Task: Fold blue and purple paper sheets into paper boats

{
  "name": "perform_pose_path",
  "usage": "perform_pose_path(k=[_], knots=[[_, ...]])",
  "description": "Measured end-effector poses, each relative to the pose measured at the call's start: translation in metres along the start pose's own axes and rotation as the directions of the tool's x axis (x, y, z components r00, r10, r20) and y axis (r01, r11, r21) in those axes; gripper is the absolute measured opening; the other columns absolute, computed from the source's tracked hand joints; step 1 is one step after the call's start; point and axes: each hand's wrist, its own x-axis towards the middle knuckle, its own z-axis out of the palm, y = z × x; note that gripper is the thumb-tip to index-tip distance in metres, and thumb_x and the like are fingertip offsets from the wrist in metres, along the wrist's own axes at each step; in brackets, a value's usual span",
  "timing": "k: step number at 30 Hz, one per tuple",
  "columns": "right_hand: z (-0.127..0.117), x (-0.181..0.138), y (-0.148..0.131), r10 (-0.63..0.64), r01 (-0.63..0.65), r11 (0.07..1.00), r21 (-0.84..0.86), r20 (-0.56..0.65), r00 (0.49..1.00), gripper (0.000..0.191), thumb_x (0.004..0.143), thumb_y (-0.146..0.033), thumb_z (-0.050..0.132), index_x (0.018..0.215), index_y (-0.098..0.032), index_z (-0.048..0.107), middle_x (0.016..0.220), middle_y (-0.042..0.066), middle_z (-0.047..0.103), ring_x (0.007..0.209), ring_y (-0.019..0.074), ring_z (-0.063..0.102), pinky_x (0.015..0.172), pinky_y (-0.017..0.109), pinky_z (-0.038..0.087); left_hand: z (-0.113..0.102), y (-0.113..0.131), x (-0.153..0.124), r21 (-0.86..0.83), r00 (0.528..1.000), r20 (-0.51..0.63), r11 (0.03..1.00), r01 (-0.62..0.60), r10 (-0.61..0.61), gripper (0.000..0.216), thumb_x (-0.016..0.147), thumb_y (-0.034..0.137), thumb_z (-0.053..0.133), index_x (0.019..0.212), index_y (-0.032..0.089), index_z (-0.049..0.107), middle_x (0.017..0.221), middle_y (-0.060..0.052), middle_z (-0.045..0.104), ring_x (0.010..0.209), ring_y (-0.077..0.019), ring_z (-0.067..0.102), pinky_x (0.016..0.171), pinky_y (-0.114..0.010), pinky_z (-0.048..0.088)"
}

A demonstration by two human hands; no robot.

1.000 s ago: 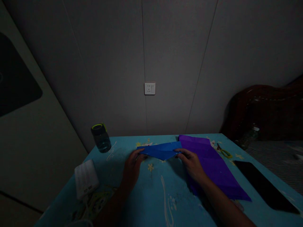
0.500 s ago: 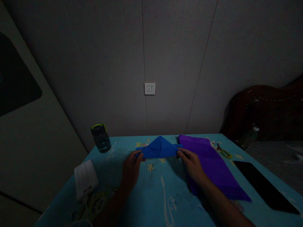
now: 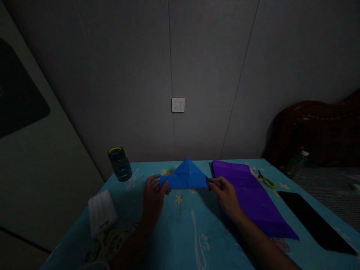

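Left hand (image 3: 153, 195) and right hand (image 3: 227, 193): each pinches an end of the blue folded paper (image 3: 186, 179) | Position: over the table (image 3: 171, 228), left of the purple sheet (image 3: 250, 198) | Change: within a second, its point turns from lower edge to upper | Judgement: folds appear to hold.

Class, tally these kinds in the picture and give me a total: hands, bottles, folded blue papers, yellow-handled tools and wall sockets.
Hands: 2 (left hand, right hand)
Bottles: 2 (green-rimmed bottle, white-capped bottle)
Papers: 1 (folded blue paper)
Tools: 1 (yellow-handled tool)
Sockets: 1 (wall socket)
Total: 7
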Motion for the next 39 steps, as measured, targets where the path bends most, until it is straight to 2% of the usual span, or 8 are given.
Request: perform_pose_path(k=[5, 11, 16, 19, 25, 29, 35, 39], knots=[[-0.002, -0.002, 0.003, -0.04, 0.042, 0.997, -0.07, 0.027, 0.999, 0.035, 0.071, -0.05, 0.077, 0.084, -0.018, 0.074, 0.071, 0.006, 0.075, 0.067, 0.0215, 0.068, 0.062, 0.031, 0.052, 0.0, 0.001, 0.001, -0.013, 0.999, -0.038, 1.0, -0.002, 0.001, 0.038, 0.076, 0.031, 0.072, 0.103, 0.021, 0.048, 0.059, 0.006, 0.066, 0.053, -0.0126, 0.064, 0.056, -0.022, 0.05], [-0.004, -0.004, 0.006, -0.192, 0.209, 0.96, -0.185, 0.104, 0.976, 0.035, 0.076, -0.044, 0.075, 0.105, -0.025, 0.076, 0.113, 0.009, 0.074, 0.103, 0.0275, 0.069, 0.091, 0.044, 0.055, -0.002, 0.003, 0.002, 0.059, 0.997, -0.062, 0.998, -0.039, 0.043, 0.021, 0.077, 0.033, 0.069, 0.083, 0.018, 0.057, 0.058, 0.004, 0.066, 0.056, -0.0138, 0.065, 0.056, -0.024, 0.051], [-0.006, -0.004, 0.006, -0.276, 0.309, 0.905, -0.293, 0.149, 0.949, 0.027, 0.083, -0.039, 0.069, 0.105, -0.028, 0.076, 0.109, 0.008, 0.075, 0.101, 0.0272, 0.07, 0.091, 0.044, 0.056, -0.004, 0.001, -0.003, 0.168, 0.995, -0.047, 0.983, -0.077, 0.086, 0.026, 0.08, 0.038, 0.069, 0.093, 0.017, 0.064, 0.063, 0.001, 0.069, 0.062, -0.0159, 0.068, 0.061, -0.026, 0.054], [-0.006, -0.005, 0.009, -0.322, 0.35, 0.875, -0.335, 0.137, 0.937, 0.025, 0.085, -0.039, 0.065, 0.104, -0.027, 0.077, 0.109, 0.008, 0.076, 0.099, 0.0271, 0.071, 0.091, 0.044, 0.057, -0.003, -0.006, -0.006, 0.188, 0.985, 0.033, 0.967, -0.172, 0.169, 0.03, 0.08, 0.036, 0.071, 0.104, 0.018, 0.065, 0.086, -0.004, 0.074, 0.078, -0.0185, 0.071, 0.072, -0.031, 0.058], [-0.003, -0.012, 0.013, -0.347, 0.348, 0.871, -0.346, 0.067, 0.936, 0.026, 0.087, -0.041, 0.062, 0.101, -0.023, 0.076, 0.103, 0.009, 0.077, 0.091, 0.0267, 0.073, 0.086, 0.044, 0.057, -0.005, -0.016, -0.008, 0.319, 0.847, 0.175, 0.785, -0.531, 0.503, 0.015, 0.087, 0.025, 0.065, 0.101, 0.023, 0.07, 0.107, -0.006, 0.069, 0.098, -0.0196, 0.068, 0.079, -0.032, 0.061], [0.011, -0.021, 0.008, -0.225, 0.242, 0.931, -0.274, 0.09, 0.97, 0.03, 0.09, -0.045, 0.058, 0.099, -0.019, 0.071, 0.094, 0.009, 0.077, 0.082, 0.0239, 0.072, 0.073, 0.035, 0.057, -0.003, -0.017, -0.014, 0.383, 0.677, 0.341, 0.561, -0.734, 0.653, 0.022, 0.092, 0.021, 0.058, 0.11, 0.025, 0.069, 0.105, -0.005, 0.071, 0.096, -0.0179, 0.07, 0.086, -0.032, 0.06], [0.042, -0.041, -0.001, -0.073, 0.066, 0.997, 0.037, 0.209, 0.975, 0.029, 0.09, -0.048, 0.059, 0.095, -0.02, 0.061, 0.09, 0.006, 0.074, 0.082, 0.0203, 0.069, 0.076, 0.03, 0.053, 0.005, -0.015, -0.028, 0.362, 0.525, 0.581, 0.381, -0.851, 0.622, 0.031, 0.097, 0.023, 0.048, 0.124, 0.022, 0.063, 0.11, -0.01, 0.068, 0.098, -0.0177, 0.067, 0.083, -0.029, 0.059], [0.048, -0.046, -0.004, 0.002, -0.045, 0.987, 0.152, 0.275, 0.961, 0.034, 0.088, -0.053, 0.06, 0.103, -0.022, 0.058, 0.09, 0.005, 0.074, 0.081, 0.0203, 0.068, 0.075, 0.031, 0.052, 0.011, -0.013, -0.034, 0.386, 0.531, 0.665, 0.367, -0.846, 0.524, 0.036, 0.094, 0.021, 0.052, 0.13, 0.024, 0.059, 0.115, -0.01, 0.065, 0.097, -0.0194, 0.064, 0.086, -0.034, 0.057]])
